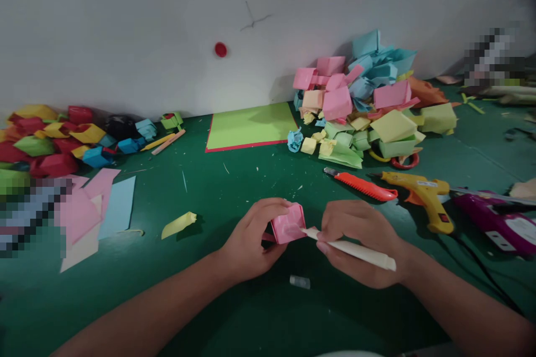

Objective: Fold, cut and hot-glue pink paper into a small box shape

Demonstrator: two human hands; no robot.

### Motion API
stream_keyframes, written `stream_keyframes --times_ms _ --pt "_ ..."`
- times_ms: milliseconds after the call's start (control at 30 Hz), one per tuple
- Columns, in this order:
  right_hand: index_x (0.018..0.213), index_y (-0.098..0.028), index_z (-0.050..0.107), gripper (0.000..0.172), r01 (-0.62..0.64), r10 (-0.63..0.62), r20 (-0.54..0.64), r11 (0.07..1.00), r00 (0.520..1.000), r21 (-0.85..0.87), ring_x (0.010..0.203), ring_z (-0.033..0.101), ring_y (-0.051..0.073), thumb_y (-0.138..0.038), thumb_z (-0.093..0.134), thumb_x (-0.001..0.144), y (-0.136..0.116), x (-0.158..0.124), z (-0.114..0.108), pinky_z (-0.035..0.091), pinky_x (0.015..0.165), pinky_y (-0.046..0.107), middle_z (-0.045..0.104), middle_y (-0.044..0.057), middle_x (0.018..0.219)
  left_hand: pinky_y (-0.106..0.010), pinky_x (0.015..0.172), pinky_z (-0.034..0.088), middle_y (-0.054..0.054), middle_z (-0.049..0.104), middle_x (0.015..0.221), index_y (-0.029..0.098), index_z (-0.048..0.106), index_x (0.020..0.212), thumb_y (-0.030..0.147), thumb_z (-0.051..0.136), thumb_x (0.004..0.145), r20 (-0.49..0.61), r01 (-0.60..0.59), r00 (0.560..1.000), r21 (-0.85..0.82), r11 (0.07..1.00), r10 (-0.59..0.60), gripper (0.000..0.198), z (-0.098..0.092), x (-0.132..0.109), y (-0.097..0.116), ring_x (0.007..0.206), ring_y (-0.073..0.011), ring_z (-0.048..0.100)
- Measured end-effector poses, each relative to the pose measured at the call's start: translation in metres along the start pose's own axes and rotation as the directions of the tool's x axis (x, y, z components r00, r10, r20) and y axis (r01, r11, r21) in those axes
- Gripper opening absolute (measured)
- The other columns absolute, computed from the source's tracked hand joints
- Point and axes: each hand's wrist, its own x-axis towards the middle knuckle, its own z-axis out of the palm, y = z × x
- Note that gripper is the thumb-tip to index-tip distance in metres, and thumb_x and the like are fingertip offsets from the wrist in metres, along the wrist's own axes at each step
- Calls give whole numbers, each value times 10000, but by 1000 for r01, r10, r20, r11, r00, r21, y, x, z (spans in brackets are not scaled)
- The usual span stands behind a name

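My left hand (249, 240) is closed on a small folded pink paper box (288, 224), held just above the green table (218, 189). My right hand (360, 240) is closed on a white pen-like stick (355, 250), whose tip touches the pink box's face. A small clear cap (300, 281) lies on the table below the two hands.
A pile of folded coloured papers (364, 100) sits at the back right, another pile (54, 139) at the left. Green sheet (251, 125) lies by the wall. Orange utility knife (362, 184), yellow glue gun (425, 195), purple tool (498, 223), pink and blue sheets (96, 206), yellow scrap (179, 224).
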Motion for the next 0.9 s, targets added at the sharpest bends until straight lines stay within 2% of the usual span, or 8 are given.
stream_keyframes --times_ms 367,633,900 --pt "877 -248 505 148 4 -5 34 1000 999 19 636 562 150 -120 580 888 0 0 0 398 599 299 631 -15 703 -458 999 547 -153 609 1307 233 461 1339 57 661 815 15 18 1000 3 1000 -18 588 0 -2 -1 1238 -269 603" --pt "910 -238 539 170 22 -17 -62 997 998 77 640 591 139 -91 608 860 -5 4 0 440 594 274 643 -8 720 -458 995 553 -151 611 1303 241 459 1343 95 669 839 14 9 1000 -6 1000 -9 565 -1 0 0 1228 -271 613" --pt "965 -246 558 161 29 -23 -79 997 997 74 698 641 146 -114 631 906 -3 6 9 485 641 274 686 7 776 -461 999 551 -145 650 1298 243 457 1364 93 656 839 29 -24 999 -4 1000 24 581 -1 1 1 1238 -276 624"
